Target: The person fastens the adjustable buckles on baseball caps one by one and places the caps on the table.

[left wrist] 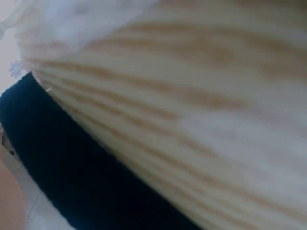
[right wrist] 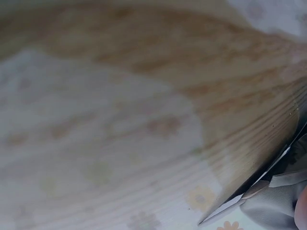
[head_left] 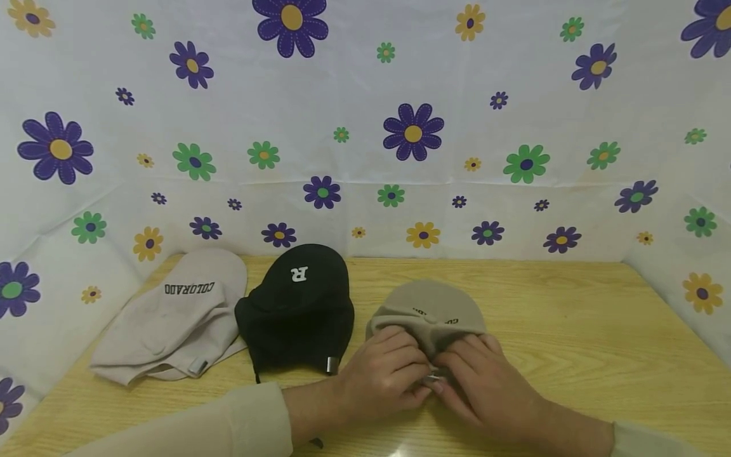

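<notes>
A khaki cap (head_left: 434, 298) with dark lettering lies on the table, its brim toward the back wall and its crown creased inward. My left hand (head_left: 384, 371) grips the left side of its near edge with curled fingers. On the right side, my right hand (head_left: 485, 377) holds the same edge, thumb and fingers close to a small metal buckle (head_left: 433, 378) between the two hands. The fingers hide much of the strap. In the right wrist view, folded greyish cap fabric (right wrist: 268, 208) shows beside a fingertip (right wrist: 301, 211).
Left of the hands lies a black cap (head_left: 297, 304) with a white R and a metal buckle. Farther left is a beige cap (head_left: 171, 317) lettered COLORADO. The wooden table (head_left: 599, 330) backs onto a flower-printed cloth (head_left: 365, 95). A dark band (left wrist: 81, 158) crosses the left wrist view.
</notes>
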Available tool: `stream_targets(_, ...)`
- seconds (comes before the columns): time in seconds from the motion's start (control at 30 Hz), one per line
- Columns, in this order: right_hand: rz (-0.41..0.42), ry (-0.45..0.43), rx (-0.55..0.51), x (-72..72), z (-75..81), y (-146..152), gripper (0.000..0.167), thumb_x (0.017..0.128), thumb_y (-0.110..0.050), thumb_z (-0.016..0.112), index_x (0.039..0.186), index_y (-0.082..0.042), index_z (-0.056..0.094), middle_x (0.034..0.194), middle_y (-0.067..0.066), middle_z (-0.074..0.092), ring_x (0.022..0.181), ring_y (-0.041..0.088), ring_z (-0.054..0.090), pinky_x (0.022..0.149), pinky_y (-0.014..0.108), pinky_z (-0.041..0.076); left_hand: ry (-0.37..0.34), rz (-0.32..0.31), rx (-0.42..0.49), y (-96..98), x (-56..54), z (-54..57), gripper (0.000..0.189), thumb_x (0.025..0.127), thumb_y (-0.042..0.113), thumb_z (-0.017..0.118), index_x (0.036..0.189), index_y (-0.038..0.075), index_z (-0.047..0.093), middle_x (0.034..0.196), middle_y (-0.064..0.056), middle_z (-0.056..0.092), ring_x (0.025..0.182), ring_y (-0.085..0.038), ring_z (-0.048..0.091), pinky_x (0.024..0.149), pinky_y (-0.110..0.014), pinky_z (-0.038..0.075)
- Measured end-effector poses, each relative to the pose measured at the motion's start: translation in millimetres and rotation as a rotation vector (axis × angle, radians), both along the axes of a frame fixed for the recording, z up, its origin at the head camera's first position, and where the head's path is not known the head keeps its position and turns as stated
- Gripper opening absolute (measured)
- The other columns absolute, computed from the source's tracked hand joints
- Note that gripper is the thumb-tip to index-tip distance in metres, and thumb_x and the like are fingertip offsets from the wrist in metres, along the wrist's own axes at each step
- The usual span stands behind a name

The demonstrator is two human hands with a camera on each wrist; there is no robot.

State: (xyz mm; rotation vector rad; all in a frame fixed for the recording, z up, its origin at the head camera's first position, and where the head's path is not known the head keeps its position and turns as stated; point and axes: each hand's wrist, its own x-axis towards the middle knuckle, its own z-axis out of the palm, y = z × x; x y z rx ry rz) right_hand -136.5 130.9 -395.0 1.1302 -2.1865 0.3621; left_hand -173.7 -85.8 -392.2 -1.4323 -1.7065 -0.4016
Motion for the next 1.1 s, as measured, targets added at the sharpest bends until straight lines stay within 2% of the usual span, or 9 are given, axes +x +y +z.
stream_targets(0.27,-0.025,0.011,0.064,0.4,-1.2,0.4,0.034,0.107,-0.035,0.032,0.101,-0.014,0.059,0.095,-0.005,0.057,0.092,0.016,0.051,0.084,0.034,0.030,0.008,-0.006,-0.004,0.8,0.7,-0.4,0.008,0.077,0.020,0.077,0.082,0.015,0.073,0.085,0.007,0.070,0.085,-0.010,0.062,0.085,-0.027,0.050)
stream_targets(0.4,-0.032,0.029,0.059,0.3,-2.6,-0.1,0.035,0.107,-0.034,0.031,0.098,-0.013,0.058,0.092,-0.003,0.055,0.089,0.017,0.050,0.083,0.034,0.030,-0.012,0.016,-0.009,1.5,1.5,-1.4,0.008,0.078,0.020,0.077,0.083,0.015,0.074,0.086,0.008,0.070,0.086,-0.010,0.062,0.086,-0.027,0.050)
stream_targets(0.6,-0.098,0.008,0.090,0.3,-4.5,0.4,0.036,0.108,-0.035,0.029,0.094,-0.015,0.056,0.088,-0.004,0.053,0.086,0.016,0.048,0.082,0.033,0.032,-0.042,0.071,-0.020,1.7,2.9,-2.4,0.007,0.079,0.019,0.077,0.085,0.016,0.074,0.087,0.007,0.070,0.087,-0.010,0.062,0.086,-0.026,0.049)
stream_targets(0.77,-0.113,0.020,0.074,-2.0,-6.2,1.0,0.035,0.108,-0.035,0.033,0.094,-0.015,0.058,0.089,-0.004,0.056,0.085,0.016,0.050,0.080,0.032,0.034,-0.053,0.110,-0.043,0.5,1.9,-2.7,0.011,0.078,0.020,0.080,0.087,0.017,0.075,0.091,0.007,0.070,0.091,-0.011,0.062,0.087,-0.027,0.049)
stream_targets(0.93,-0.109,0.051,0.065,-4.0,-6.6,1.0,0.036,0.108,-0.035,0.033,0.093,-0.015,0.058,0.088,-0.004,0.056,0.084,0.016,0.050,0.079,0.033,0.034,-0.062,0.123,-0.064,-0.5,1.5,-3.3,0.011,0.079,0.021,0.081,0.089,0.018,0.076,0.093,0.007,0.071,0.092,-0.011,0.063,0.089,-0.027,0.049)
stream_targets(1.1,-0.123,0.045,0.076,-4.5,-6.2,1.5,0.038,0.108,-0.037,0.032,0.093,-0.015,0.058,0.087,-0.004,0.056,0.084,0.017,0.050,0.079,0.033,0.035,-0.079,0.129,-0.077,-1.3,1.8,-3.8,0.010,0.080,0.021,0.080,0.089,0.018,0.077,0.093,0.008,0.071,0.093,-0.011,0.062,0.088,-0.027,0.048)
